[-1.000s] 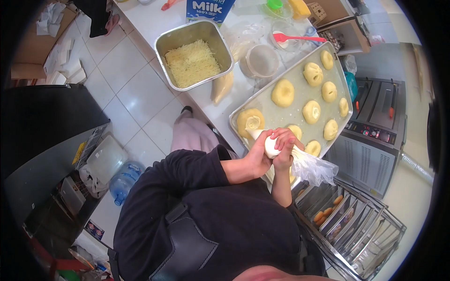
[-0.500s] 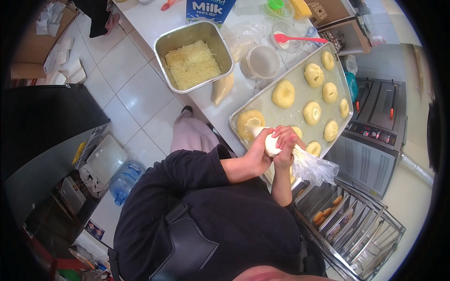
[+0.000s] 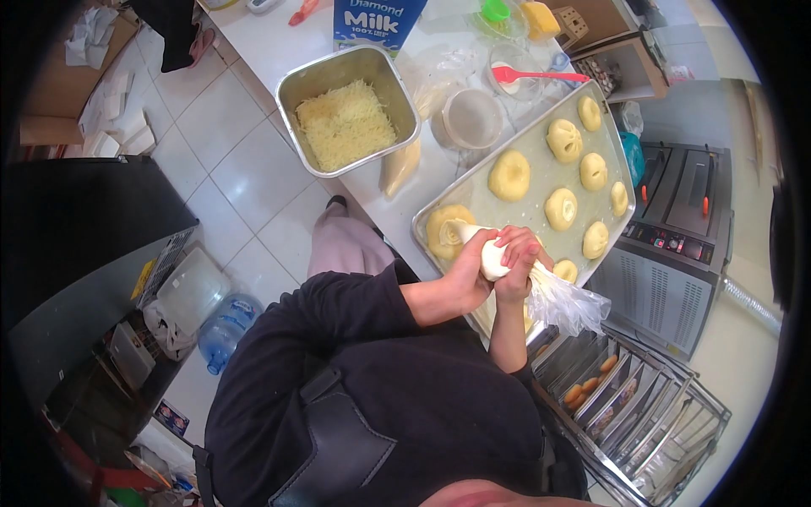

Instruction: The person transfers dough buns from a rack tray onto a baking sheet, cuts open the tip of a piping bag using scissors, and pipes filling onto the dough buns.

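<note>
Both hands closed on a piping bag over the tray

Left hand (image 3: pixel 466 279): fingers curled round the lower part of the piping bag (image 3: pixel 492 261), near the tip. Right hand (image 3: pixel 517 253): wrapped tight higher up, pressed against the left, the clear plastic tail spilling out beyond it. Bag slants over the near-left corner of the baking tray (image 3: pixel 545 173); its tip is at the pale filling in the hollow of one dough round (image 3: pixel 441 242).

Counts: nine dough rounds visible, one partly behind the right hand; hands and bag hide some of the tray. One milk carton (image 3: pixel 378 24). One red spatula (image 3: pixel 545 76).

Containers: square metal pan (image 3: pixel 404 100) holds pale yellow shreds, heaped below the rim. Round tub (image 3: pixel 446 127) beside the tray, contents unclear. Clear bowl (image 3: pixel 528 89) has white residue, spatula resting across it. Second filled bag (image 3: pixel 400 169), tan, lies just beside the pan.
</note>
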The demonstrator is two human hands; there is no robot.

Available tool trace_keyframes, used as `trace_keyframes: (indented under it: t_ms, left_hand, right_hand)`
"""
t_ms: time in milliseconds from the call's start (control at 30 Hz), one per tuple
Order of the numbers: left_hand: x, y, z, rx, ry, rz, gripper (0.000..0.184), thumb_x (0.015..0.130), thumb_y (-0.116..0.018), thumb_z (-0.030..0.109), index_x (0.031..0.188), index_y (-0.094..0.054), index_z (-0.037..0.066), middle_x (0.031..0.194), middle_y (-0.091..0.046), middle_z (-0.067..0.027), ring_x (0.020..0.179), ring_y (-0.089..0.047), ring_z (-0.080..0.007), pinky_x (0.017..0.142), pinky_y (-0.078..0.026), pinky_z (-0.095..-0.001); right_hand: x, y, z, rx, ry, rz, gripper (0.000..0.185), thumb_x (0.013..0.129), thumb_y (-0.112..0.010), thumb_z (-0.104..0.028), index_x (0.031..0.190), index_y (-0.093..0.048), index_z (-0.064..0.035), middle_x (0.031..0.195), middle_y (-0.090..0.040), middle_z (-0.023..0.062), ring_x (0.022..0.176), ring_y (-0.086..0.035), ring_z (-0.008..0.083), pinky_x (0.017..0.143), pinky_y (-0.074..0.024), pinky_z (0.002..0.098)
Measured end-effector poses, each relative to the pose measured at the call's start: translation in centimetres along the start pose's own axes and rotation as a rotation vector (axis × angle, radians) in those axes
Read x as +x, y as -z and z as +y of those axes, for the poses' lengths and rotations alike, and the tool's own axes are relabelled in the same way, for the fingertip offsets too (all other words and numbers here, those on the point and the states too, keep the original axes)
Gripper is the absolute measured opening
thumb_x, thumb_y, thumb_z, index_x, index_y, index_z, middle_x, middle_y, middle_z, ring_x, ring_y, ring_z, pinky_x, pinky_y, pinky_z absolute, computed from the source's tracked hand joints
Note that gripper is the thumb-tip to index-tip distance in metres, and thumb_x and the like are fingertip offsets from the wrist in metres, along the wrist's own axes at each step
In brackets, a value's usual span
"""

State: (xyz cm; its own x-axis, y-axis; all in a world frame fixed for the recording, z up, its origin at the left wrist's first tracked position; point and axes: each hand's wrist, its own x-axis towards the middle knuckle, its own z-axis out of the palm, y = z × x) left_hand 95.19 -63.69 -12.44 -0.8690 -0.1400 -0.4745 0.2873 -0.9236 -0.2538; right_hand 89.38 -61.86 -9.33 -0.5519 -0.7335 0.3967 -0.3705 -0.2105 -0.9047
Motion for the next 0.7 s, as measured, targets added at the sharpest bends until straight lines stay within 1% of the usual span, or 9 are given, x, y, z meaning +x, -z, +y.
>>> trace_keyframes:
  t_ms: [200,400,500,600,700]
  left_hand:
    - [0.4,-0.3,0.1,0.007,0.010,0.001,0.022,0.081,-0.038,0.028,0.089,-0.049,0.010,0.087,-0.054,-0.0031,0.084,-0.053,-0.0147,0.077,-0.042,-0.0290]
    - [0.5,-1.0,-0.2,-0.001,0.046,0.027,0.024,0.079,-0.042,0.029,0.091,-0.049,0.009,0.088,-0.054,-0.0031,0.084,-0.053,-0.0152,0.076,-0.042,-0.0295]
    - [0.5,-1.0,-0.4,0.016,0.054,0.005,0.025,0.079,-0.044,0.033,0.092,-0.050,0.012,0.089,-0.054,-0.0001,0.085,-0.052,-0.0119,0.077,-0.039,-0.0258]
    - [0.7,-1.0,-0.7,0.015,0.089,0.000,0.026,0.079,-0.043,0.033,0.094,-0.049,0.012,0.091,-0.054,-0.0010,0.087,-0.051,-0.0123,0.079,-0.039,-0.0264]
    - [0.9,-1.0,-1.1,0.038,0.091,0.016,0.027,0.078,-0.041,0.032,0.092,-0.049,0.010,0.090,-0.054,-0.0037,0.086,-0.052,-0.0162,0.078,-0.042,-0.0297]
  right_hand:
    - [0.1,0.1,0.2,-0.010,-0.002,0.039,0.045,0.089,-0.034,-0.028,0.050,-0.034,-0.0061,0.046,-0.035,0.0034,0.052,-0.043,0.0159,0.063,-0.0402,0.0320]
    - [0.1,0.8,0.2,-0.052,-0.011,0.073,0.044,0.089,-0.034,-0.028,0.050,-0.034,-0.0060,0.046,-0.035,0.0031,0.052,-0.043,0.0154,0.063,-0.0399,0.0319]
    - [-0.1,1.2,0.1,-0.064,-0.017,0.087,0.044,0.089,-0.034,-0.028,0.050,-0.034,-0.0059,0.046,-0.035,0.0030,0.052,-0.043,0.0153,0.063,-0.0396,0.0317]
    - [-0.3,1.5,0.2,-0.074,-0.016,0.102,0.044,0.089,-0.034,-0.028,0.051,-0.035,-0.0058,0.046,-0.035,0.0030,0.052,-0.042,0.0152,0.062,-0.0393,0.0314]
    - [-0.5,1.6,-0.1,-0.057,-0.033,0.119,0.044,0.089,-0.034,-0.028,0.051,-0.034,-0.0060,0.046,-0.034,0.0029,0.052,-0.042,0.0150,0.062,-0.0390,0.0309]
